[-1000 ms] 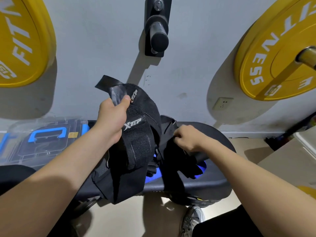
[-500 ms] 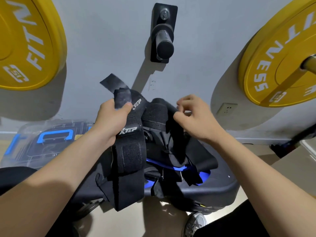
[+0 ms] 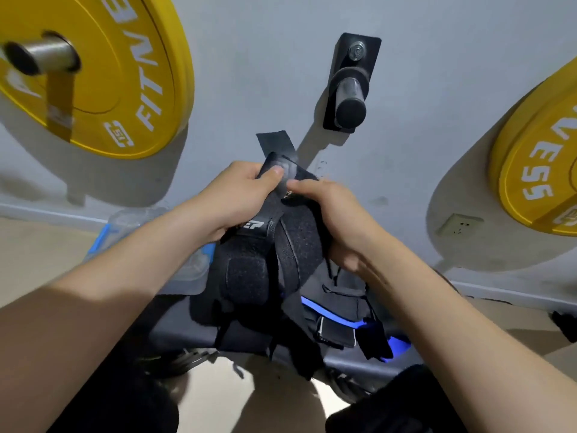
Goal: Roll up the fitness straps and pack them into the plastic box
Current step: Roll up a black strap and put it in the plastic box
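A black fitness strap (image 3: pixel 249 270) with white lettering hangs in the air in front of me. My left hand (image 3: pixel 237 198) grips its upper end, thumb pressed on the fabric. My right hand (image 3: pixel 331 214) holds the strap's right side, fingers wrapped behind it. One loose end sticks up above both hands. More black and blue straps (image 3: pixel 340 320) lie in a heap on the dark bench (image 3: pixel 368 360) below. The clear plastic box (image 3: pixel 131 223) with blue clasps sits on the floor at the left, mostly hidden behind my left forearm.
Yellow weight plates hang on the grey wall at upper left (image 3: pixel 103 73) and at the right (image 3: pixel 537 170). A black wall peg (image 3: pixel 349 92) juts out above my hands. A wall socket (image 3: pixel 456 225) sits low on the right. My shoe (image 3: pixel 346 385) shows under the bench.
My right hand came off the heap on the bench, rose and took hold of the strap next to my left hand. The strap was lifted higher. The view tilted up.
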`<state>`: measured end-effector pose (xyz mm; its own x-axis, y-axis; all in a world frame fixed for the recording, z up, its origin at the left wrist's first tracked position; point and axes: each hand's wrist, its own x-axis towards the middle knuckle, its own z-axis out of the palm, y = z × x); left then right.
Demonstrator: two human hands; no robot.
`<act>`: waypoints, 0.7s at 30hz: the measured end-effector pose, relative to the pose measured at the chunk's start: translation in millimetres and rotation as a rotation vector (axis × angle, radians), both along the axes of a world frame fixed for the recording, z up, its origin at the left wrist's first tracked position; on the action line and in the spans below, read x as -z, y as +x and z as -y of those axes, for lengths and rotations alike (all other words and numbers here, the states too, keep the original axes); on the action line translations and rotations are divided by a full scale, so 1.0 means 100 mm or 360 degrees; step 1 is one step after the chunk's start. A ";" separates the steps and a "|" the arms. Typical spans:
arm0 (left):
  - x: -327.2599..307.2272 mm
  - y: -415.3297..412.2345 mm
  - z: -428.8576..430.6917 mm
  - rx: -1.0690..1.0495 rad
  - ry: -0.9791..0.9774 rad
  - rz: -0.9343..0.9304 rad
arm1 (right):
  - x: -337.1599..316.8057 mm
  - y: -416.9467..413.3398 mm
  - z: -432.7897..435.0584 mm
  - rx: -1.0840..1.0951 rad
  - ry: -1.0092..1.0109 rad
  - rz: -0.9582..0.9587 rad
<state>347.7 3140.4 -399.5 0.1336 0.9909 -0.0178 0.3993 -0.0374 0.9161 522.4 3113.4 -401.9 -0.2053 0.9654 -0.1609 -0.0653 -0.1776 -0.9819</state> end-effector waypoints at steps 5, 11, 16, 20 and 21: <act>-0.05 -0.33 0.05 -0.0034 -0.0042 -0.0182 | -0.07 -0.21 -0.11 -0.0043 -0.0101 0.0049; 0.09 -0.58 0.13 0.0037 -0.0072 -0.0263 | -0.04 -0.37 -0.11 -0.0150 -0.0079 0.0150; -0.03 -0.65 -0.08 -0.0002 0.0038 -0.0046 | -0.02 -0.34 -0.09 -0.0130 -0.0103 0.0016; 0.00 -0.53 -0.14 0.0135 0.0062 -0.0142 | -0.01 -0.32 -0.01 0.0373 0.0258 0.0601; 0.01 -0.48 -0.14 0.0195 0.0088 -0.0185 | 0.00 -0.31 0.03 0.0544 0.0466 0.0904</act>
<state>300.2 3154.4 -400.6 0.2538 0.9672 0.0139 0.4919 -0.1414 0.8591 491.8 3110.7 -401.7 0.1542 0.9805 0.1218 0.4645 0.0369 -0.8848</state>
